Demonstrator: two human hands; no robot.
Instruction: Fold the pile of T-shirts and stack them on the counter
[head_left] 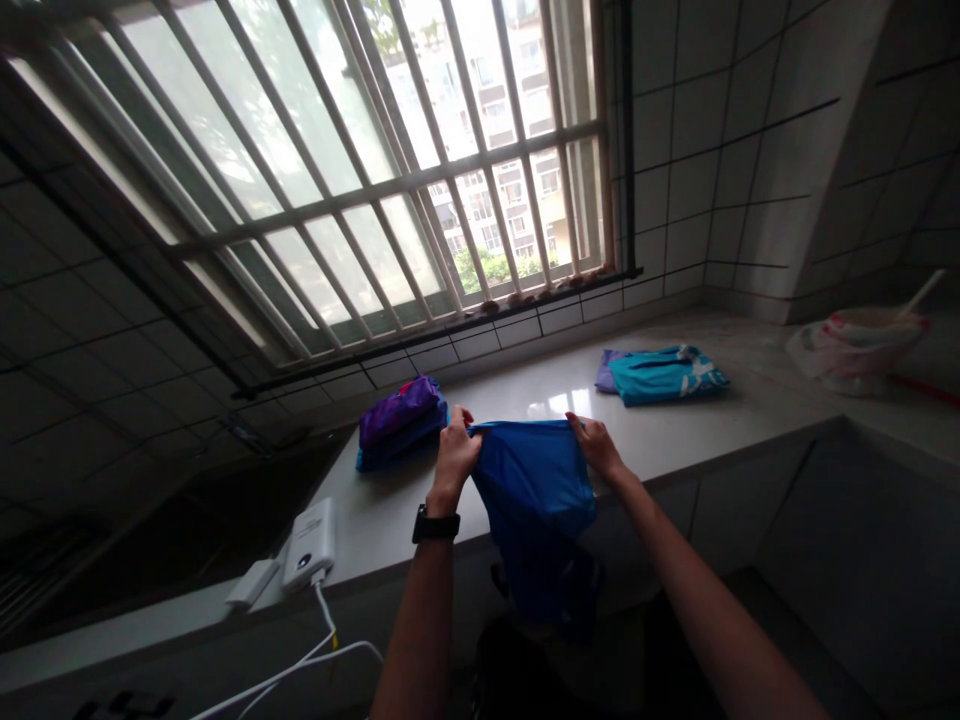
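A blue piece of thin fabric, perhaps a garment or a bag, hangs in front of the counter edge. Its upper edge is stretched taut between my two hands. My left hand, with a black watch on the wrist, grips the left corner. At the right corner, the fingers of my right hand are closed on the same edge. The lower part falls in dark folds below the counter, and its exact shape cannot be made out. Just left of my left hand lies a folded purple and blue fabric bundle.
A folded turquoise and lilac fabric stack lies on the pale counter, right of my hands. At left are a white power bank with cables and a dark sink. A bowl in plastic stands far right, and a barred window behind.
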